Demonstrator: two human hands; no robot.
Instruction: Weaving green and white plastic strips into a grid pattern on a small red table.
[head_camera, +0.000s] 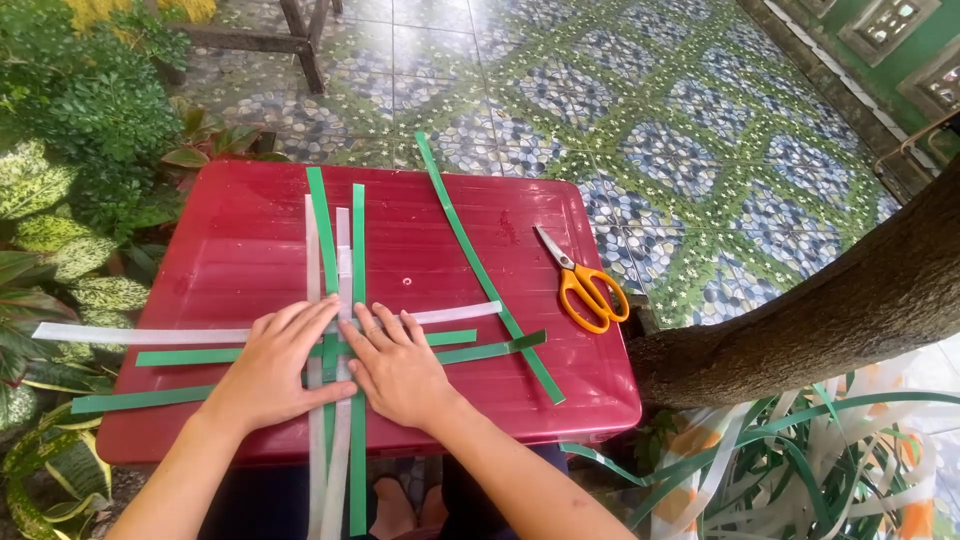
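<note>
Green and white plastic strips (331, 240) lie crossed in a flat weave on a red plastic table (450, 240). My left hand (275, 365) presses flat on the crossing from the left, fingers spread over the strips. My right hand (395, 365) presses beside it on the right, fingertips at the vertical strips. Neither hand grips anything. A loose green strip (480, 265) lies diagonally across the table to the right of the weave.
Orange-handled scissors (580, 285) lie near the table's right edge. A tree trunk (840, 310) slants in at the right. A heap of green and white strips (820, 460) sits at lower right. Leafy plants (70, 180) crowd the left. Patterned tile floor (680, 130) lies beyond.
</note>
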